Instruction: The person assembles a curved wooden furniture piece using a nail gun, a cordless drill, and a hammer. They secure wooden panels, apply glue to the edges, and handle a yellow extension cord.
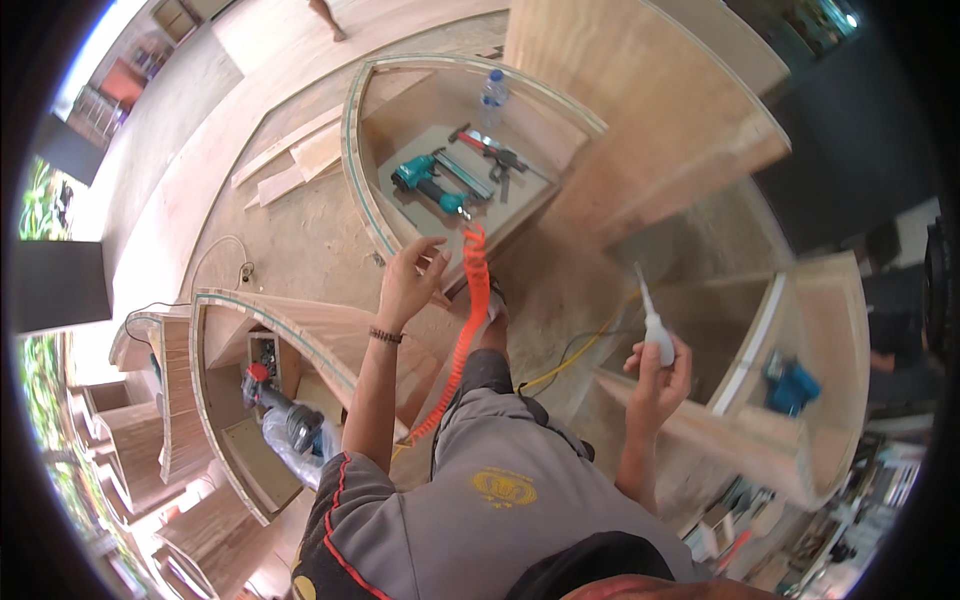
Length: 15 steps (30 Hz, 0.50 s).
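Observation:
My right hand (660, 385) is closed around a white squeeze bottle (655, 338), its long thin nozzle pointing up. Farther left, my left hand (412, 275) is held out with its fingers loosely bent and apart, holding nothing. It hovers by the near edge of a curved wooden cabinet (362, 185). A coiled orange air hose (470, 320) hangs beside that hand and runs up to a teal nail gun (432, 188) lying inside the cabinet. Next to the nail gun lie a red-and-black hand tool (480, 145) and a clear water bottle (493, 100).
Another curved cabinet (208, 385) at left holds a dark power tool (290, 418). A blue tool (790, 385) sits in the cabinet (845, 400) at right. A large plywood panel (650, 110) stands at the back. A yellow hose (575, 355) crosses the floor; wood offcuts (290, 170) lie left.

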{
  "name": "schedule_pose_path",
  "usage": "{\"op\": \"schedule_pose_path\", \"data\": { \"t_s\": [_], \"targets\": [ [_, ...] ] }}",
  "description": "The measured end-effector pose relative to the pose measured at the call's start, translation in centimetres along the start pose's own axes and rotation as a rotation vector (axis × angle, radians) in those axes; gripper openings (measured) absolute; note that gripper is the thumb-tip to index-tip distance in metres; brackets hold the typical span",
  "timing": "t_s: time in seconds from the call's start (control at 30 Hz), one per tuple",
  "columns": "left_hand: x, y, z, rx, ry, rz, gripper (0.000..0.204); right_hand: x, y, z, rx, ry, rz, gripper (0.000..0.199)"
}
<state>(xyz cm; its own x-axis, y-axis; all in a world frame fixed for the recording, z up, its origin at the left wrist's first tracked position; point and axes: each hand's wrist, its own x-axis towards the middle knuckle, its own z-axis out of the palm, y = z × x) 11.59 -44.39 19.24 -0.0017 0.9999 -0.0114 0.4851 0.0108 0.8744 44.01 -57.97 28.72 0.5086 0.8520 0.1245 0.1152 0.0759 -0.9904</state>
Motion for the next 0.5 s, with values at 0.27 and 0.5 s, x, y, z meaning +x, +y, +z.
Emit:
{"op": "schedule_pose_path", "data": {
  "t_s": [0.27, 0.5],
  "targets": [
    [19.6, -7.9, -2.0, 0.415, 0.392, -0.044, 0.029, 16.4, 1.6, 11.0, -0.055, -0.316, 0.032, 0.024],
    [30.1, -13.4, -6.0, 0.911, 0.412, -0.131, 0.048, 27.5, 2.7, 20.3, -0.098, -0.56, 0.007, 0.027]
  ]
}}
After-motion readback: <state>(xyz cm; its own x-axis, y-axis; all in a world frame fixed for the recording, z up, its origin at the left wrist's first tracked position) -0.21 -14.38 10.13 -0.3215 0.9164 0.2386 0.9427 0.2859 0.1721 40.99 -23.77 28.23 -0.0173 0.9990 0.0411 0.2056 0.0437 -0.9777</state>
